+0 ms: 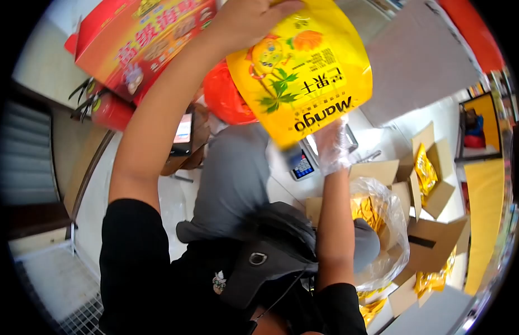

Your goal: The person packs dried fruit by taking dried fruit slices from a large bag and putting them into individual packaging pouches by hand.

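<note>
Beyond the grey-clad knee (231,173), yellow Mango pouch (301,75) was held up, print inverted. Left hand (245,22) gripped its upper edge; gloved right hand (331,146) sat by the lower edge, closure indeterminable. Step judged: presenting the pouch; next move likely called for steady support.

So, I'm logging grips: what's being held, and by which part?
The left hand holds the yellow bag by its far end; for the right hand, it's unclear.

Mango pouch (301,72) left of cartons (448,239)
</note>
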Demonstrator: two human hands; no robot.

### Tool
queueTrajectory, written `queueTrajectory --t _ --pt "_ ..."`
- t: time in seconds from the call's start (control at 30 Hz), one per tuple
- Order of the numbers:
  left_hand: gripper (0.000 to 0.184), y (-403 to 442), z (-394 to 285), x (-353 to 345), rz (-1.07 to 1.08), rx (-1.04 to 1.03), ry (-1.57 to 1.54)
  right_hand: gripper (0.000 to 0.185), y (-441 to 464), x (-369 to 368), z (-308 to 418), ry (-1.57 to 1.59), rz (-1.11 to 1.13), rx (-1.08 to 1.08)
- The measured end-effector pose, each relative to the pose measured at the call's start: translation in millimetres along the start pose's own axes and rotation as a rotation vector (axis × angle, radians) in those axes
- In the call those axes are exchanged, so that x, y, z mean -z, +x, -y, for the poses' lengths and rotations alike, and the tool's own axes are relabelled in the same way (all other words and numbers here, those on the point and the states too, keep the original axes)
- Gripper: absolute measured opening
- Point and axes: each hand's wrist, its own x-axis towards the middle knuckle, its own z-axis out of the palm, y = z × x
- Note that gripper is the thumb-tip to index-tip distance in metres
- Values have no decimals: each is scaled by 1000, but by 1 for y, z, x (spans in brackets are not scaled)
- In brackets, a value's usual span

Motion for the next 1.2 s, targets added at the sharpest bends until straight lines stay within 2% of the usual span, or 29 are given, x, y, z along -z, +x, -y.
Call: queueTrajectory --t 0.03,0.07,0.1,0.17,0.2,0.23,0.3,0.33,0.37,0.4,0.43,0.47,0.5,0.53,0.57,0.63,0.77,0.83,0.87,0.9,0.97,1.0,1.03,1.07,1.1,1.13,1.2 --pt "31 0 5 -1 -104 45 94 75 4 -14 -7 155 45 143" --pt "29 -1 14 -1 -210 94 187 68 5 -27 -9 249 -22 223" --pt "29 -7 -5 -34 -179 136 135 65 -47 -22 29 286 -49 236" --pt "33 -8 32 -55 -321 103 213 67 -58 -30 52 205 -184 214" --pt "26 -8 29 -67 -333 103 249 51 -65 -43 71 271 -276 204" --pt "26 -11 32 -79 -311 86 217 51 -69 -30 77 270 -306 233" --pt "29 -20 48 -112 -307 122 354 30 -78 8 92 -390 -311 95" --pt "32 -27 60 -124 -244 121 356 16 -82 -8 92 -306 -412 170" --pt "34 -28 66 -141 -180 110 351 17 -83 -6 92 -377 -583 171" --pt "36 -32 54 -161 -207 100 462 24 -84 -7 96 -565 -698 184" --pt "38 -41 32 -176 -237 95 578 16 -83 14 82 -869 -714 403" --pt "36 -43 4 -186 -105 216 458 4 -86 26 78 -1742 -675 781" --pt "35 -47 -24 -195 32 341 347 8 -95 18 85 -2080 -597 735" --pt "33 -55 -47 -207 199 587 -78 7 -97 20 77 -2042 -640 750" --pt "31 -59 -61 -218 365 828 -504 9 -104 17 74 -1994 -553 658" --pt "30 -72 -51 -247 396 818 -598 12 -102 21 64 -1260 -580 651" --pt "28 -67 -56 -271 504 866 -823 17 -121 33 73 -1354 -615 696" --pt "28 -65 -54 -280 596 867 -758 20 -135 36 87 -1243 -628 568" --pt "26 -64 -56 -285 624 862 -727 26 -139 42 91 -1083 -588 426" --pt "25 -61 -62 -288 651 855 -694 26 -144 43 96 -1080 -598 427" --pt "27 -65 -68 -298 615 797 -747 30 -157 42 106 -859 -474 370" --pt "29 -71 -59 -303 663 777 -703 34 -147 59 83 -592 -406 405" --pt "32 -70 -62 -306 712 756 -660 34 -150 68 84 -590 -416 404" --pt "38 -74 -72 -313 631 710 -683 32 -154 78 85 -809 -455 263" --pt "38 -71 -73 -314 642 710 -683 31 -158 83 91 -1022 -489 112" --pt "40 -70 -71 -314 689 714 -594 23 -163 84 99 -745 -530 -98" --pt "45 -70 -70 -320 753 684 -488 21 -167 90 99 -767 -564 -71"
